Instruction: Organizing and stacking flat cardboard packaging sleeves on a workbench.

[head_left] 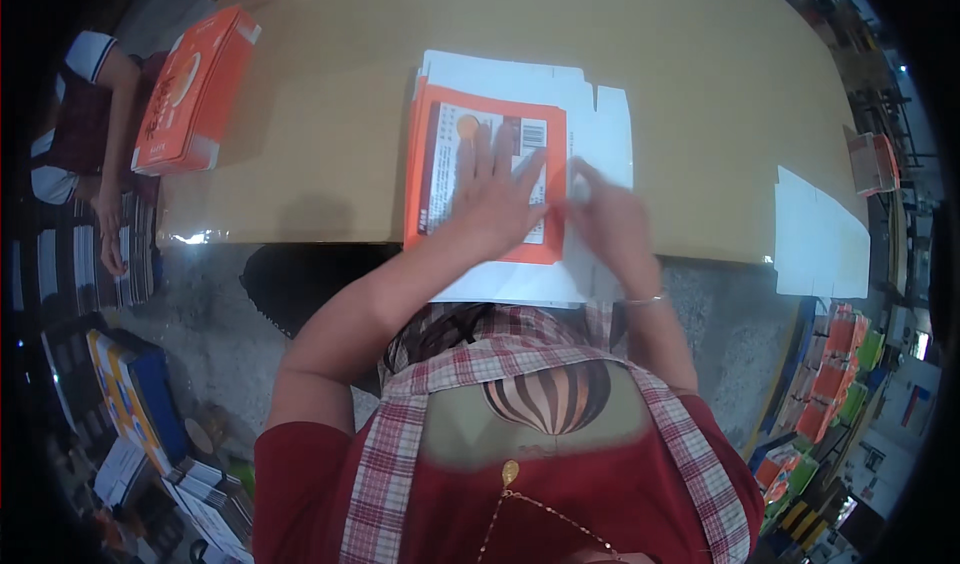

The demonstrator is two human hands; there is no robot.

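Note:
A flat cardboard carton blank, white with an orange printed panel, lies in front of me across the table's near edge. My left hand rests flat on the label in the panel's middle, its fingers stretched and spread. My right hand is at the panel's right edge, over the white part of the blank. Motion smears its fingers, so whether they grip the edge cannot be made out. White card also shows below the panel, near my apron.
The brown table reaches away from me. An orange carton stands at its left, near another person's arm. A white sheet overhangs the right edge, by a small orange box. Orange and green packages fill the lower right.

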